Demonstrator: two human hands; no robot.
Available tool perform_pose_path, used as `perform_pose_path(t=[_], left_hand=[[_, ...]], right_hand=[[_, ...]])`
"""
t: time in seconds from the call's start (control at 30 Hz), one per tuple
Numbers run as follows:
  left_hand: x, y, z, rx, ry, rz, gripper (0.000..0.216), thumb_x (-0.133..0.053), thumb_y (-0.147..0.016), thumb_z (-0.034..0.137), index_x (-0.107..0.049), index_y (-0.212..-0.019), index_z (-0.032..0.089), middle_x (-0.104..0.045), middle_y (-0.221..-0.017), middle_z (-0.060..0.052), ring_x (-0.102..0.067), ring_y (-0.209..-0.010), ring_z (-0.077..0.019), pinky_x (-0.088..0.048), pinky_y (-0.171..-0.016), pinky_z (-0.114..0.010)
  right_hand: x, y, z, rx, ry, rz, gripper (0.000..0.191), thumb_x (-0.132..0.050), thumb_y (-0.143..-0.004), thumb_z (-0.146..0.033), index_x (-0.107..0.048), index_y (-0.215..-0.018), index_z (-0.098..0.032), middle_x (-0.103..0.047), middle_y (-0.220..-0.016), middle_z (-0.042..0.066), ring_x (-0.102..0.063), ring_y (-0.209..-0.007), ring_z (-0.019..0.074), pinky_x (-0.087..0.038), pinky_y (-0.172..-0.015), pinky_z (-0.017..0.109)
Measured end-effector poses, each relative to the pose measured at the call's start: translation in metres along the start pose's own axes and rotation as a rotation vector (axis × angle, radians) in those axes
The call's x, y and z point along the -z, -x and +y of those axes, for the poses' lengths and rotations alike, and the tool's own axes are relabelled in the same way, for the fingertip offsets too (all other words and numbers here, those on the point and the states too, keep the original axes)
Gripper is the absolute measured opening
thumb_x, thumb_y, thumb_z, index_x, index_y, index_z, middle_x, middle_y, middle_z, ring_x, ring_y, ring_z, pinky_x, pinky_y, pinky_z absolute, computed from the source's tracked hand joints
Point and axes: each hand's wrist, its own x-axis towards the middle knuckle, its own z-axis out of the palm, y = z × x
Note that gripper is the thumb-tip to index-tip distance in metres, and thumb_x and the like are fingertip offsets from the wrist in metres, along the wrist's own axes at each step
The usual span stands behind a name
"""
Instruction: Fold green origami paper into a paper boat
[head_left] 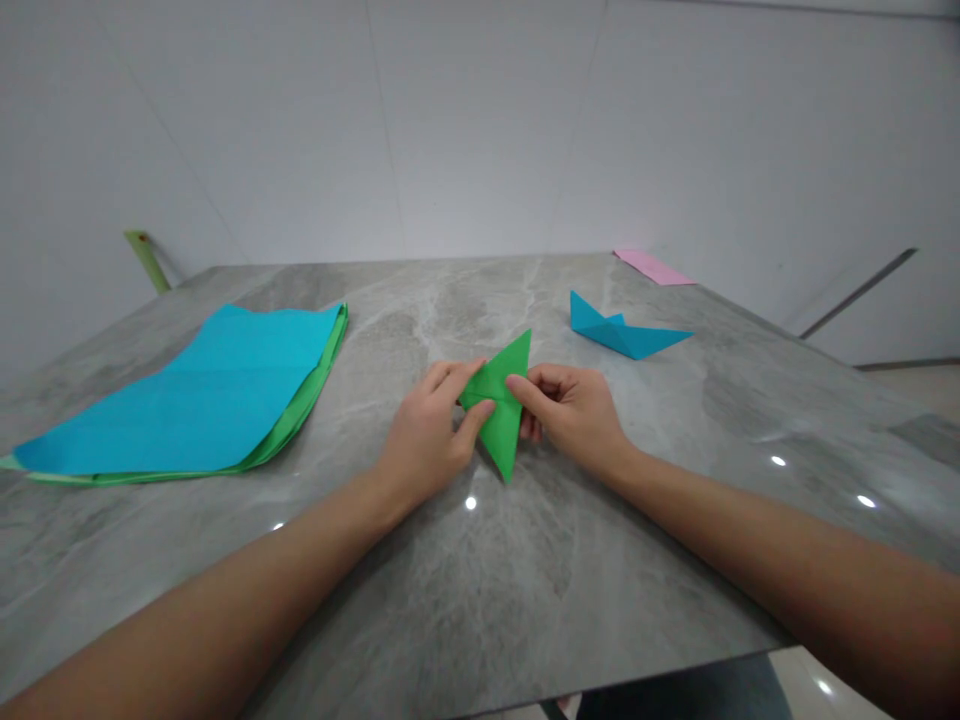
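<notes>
Left hand [427,430] and right hand [570,415] both pinching green origami paper [501,440], already folded to pointed triangular shape, over middle of marble worktop [600,570]. Finished-looking blue paper boat [624,335] ahead right; blue-and-green sheets [180,390] lie unfolded, left.

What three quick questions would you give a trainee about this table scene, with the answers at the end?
1. What colour is the folded paper held between the left hand and the right hand?
2. True or false: the blue paper boat is on the right-hand side of the hands, as the person sees it.
3. Which lies farthest from the person on the table? A) the pink paper B) the stack of blue and green sheets C) the blue paper boat

Key: 1. Green 2. True 3. A
</notes>
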Motion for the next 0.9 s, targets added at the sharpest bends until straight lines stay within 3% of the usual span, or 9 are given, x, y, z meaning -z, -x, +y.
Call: perform_pose_path(t=[0.1,0.2,0.37,0.57,0.67,0.9], left_hand=[[-0.002,0.005,0.002,-0.025,0.042,-0.107,0.062,-0.065,-0.087,0.029,-0.044,-0.145,0.017,-0.049,-0.142,-0.017,-0.048,-0.132,-0.0333,-0.046,-0.104,-0.051],[-0.006,0.007,0.000,-0.022,0.198,-0.192,0.076,-0.071,-0.084,0.033,-0.037,-0.150,0.020,-0.042,-0.151,-0.016,-0.037,-0.142,-0.0362,-0.039,-0.112,-0.056],[-0.010,0.005,-0.007,0.018,0.495,-0.191,0.074,-0.069,-0.087,0.031,-0.036,-0.152,0.022,-0.045,-0.151,-0.013,-0.040,-0.141,-0.0340,-0.039,-0.113,-0.053],[-0.008,0.003,-0.006,0.131,0.812,-0.238,0.070,-0.074,-0.083,0.026,-0.046,-0.147,0.024,-0.047,-0.150,-0.010,-0.046,-0.137,-0.0333,-0.044,-0.110,-0.049],[-0.005,0.002,-0.005,0.162,0.889,-0.257,0.069,-0.075,-0.082,0.024,-0.049,-0.145,0.024,-0.051,-0.147,-0.009,-0.048,-0.135,-0.0326,-0.044,-0.110,-0.048],[-0.003,0.000,-0.004,0.171,0.982,-0.259,0.062,-0.078,-0.079,0.023,-0.057,-0.138,0.023,-0.060,-0.139,-0.009,-0.051,-0.133,-0.0326,-0.042,-0.110,-0.047]], right_hand=[[0.000,0.000,-0.002,0.072,0.096,0.012,0.041,-0.058,-0.092,-0.043,-0.061,-0.060,-0.017,-0.058,-0.049,-0.002,-0.054,-0.042,0.0096,-0.040,-0.043,0.021],[0.000,0.001,-0.004,0.169,0.182,-0.048,0.038,-0.054,-0.095,-0.040,-0.067,-0.068,-0.017,-0.063,-0.057,-0.001,-0.059,-0.052,0.0108,-0.044,-0.050,0.022],[-0.001,0.003,-0.006,0.275,0.237,-0.108,0.021,-0.060,-0.091,-0.033,-0.075,-0.091,-0.018,-0.074,-0.083,0.003,-0.066,-0.072,0.0145,-0.049,-0.066,0.025],[0.000,0.004,-0.010,0.269,0.235,-0.184,0.022,-0.058,-0.091,-0.031,-0.074,-0.090,-0.016,-0.073,-0.082,0.004,-0.065,-0.072,0.0155,-0.048,-0.063,0.026],[0.000,0.003,-0.011,0.245,0.208,-0.188,0.023,-0.058,-0.090,-0.031,-0.074,-0.087,-0.015,-0.074,-0.083,0.005,-0.066,-0.073,0.0161,-0.048,-0.062,0.026],[0.002,0.003,-0.006,0.244,0.159,-0.207,0.027,-0.060,-0.091,-0.034,-0.074,-0.109,-0.020,-0.076,-0.104,0.006,-0.070,-0.090,0.0199,-0.054,-0.078,0.032]])
